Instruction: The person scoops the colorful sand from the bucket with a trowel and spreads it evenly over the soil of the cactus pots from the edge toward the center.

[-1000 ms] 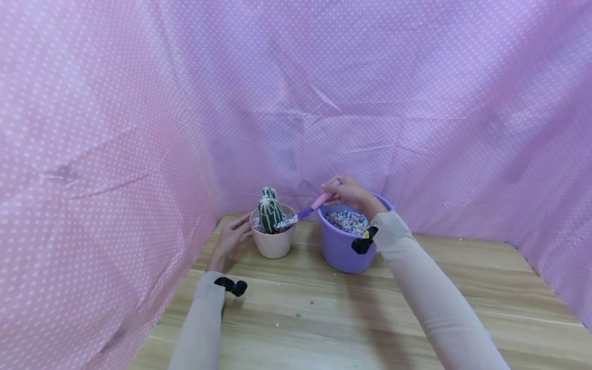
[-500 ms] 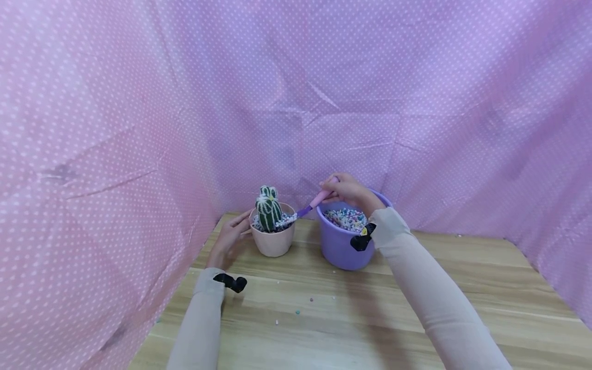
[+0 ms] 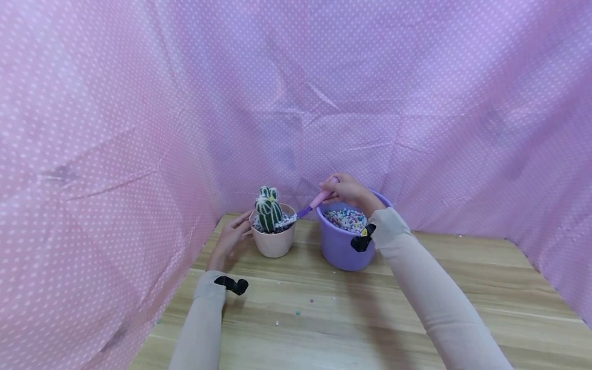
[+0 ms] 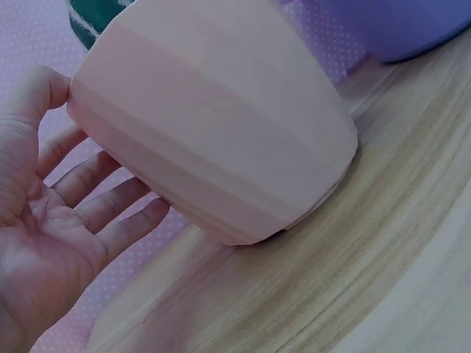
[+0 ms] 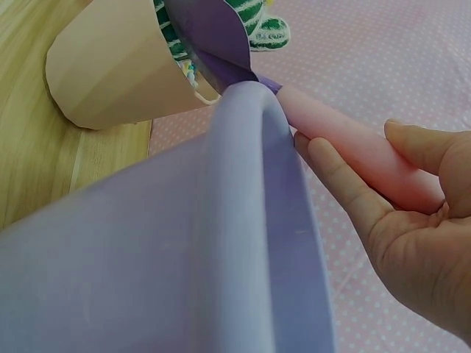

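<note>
A pale pink pot holds a green, white-striped cactus among small pale beads. At its left side is my left hand; the left wrist view shows the thumb touching the rim and extended fingers against the faceted wall. My right hand grips the pink handle of a small trowel above a purple bucket. The trowel's purple blade, loaded with whitish beads in the head view, reaches over the pot's right rim beside the cactus. Multicoloured beads lie inside the bucket.
Several loose beads, including a teal one, are scattered on the wooden table. Pink dotted cloth hangs behind and along both sides, close behind the pot and bucket.
The cactus top has shifted slightly left, and more of its small upper lobes shows. Both hands, the trowel and the pot stay almost where they were.
</note>
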The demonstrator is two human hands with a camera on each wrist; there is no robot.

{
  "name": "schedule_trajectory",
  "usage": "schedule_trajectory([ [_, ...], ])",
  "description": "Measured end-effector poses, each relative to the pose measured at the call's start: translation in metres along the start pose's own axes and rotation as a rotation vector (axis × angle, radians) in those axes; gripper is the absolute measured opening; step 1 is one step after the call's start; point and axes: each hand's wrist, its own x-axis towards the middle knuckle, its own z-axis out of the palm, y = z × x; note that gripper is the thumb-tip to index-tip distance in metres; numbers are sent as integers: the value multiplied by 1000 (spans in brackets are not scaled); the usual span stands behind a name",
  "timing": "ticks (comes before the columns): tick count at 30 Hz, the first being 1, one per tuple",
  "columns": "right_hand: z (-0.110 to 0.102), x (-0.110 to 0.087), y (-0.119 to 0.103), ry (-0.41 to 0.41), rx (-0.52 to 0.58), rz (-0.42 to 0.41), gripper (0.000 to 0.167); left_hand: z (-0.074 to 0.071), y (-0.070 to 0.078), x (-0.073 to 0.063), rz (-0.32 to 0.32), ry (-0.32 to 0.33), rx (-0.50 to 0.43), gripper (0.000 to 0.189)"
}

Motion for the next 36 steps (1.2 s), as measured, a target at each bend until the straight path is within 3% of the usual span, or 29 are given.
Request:
schedule_trajectory([
  [6, 1, -2, 0, 1, -21, -1, 27, -5, -8, 10, -42, 3, 33, 63],
  [12, 2, -3, 0, -6, -8, -20, 13, 13, 8, -2, -59, 60, -41, 61],
  [17, 4, -6, -2, 4, -32, -37, 14, 21, 18, -8, -82, 92, -55, 57],
  [36, 9, -10, 1, 12, 16, 1, 11, 29, 21, -16, -106, 126, -45, 48],
])
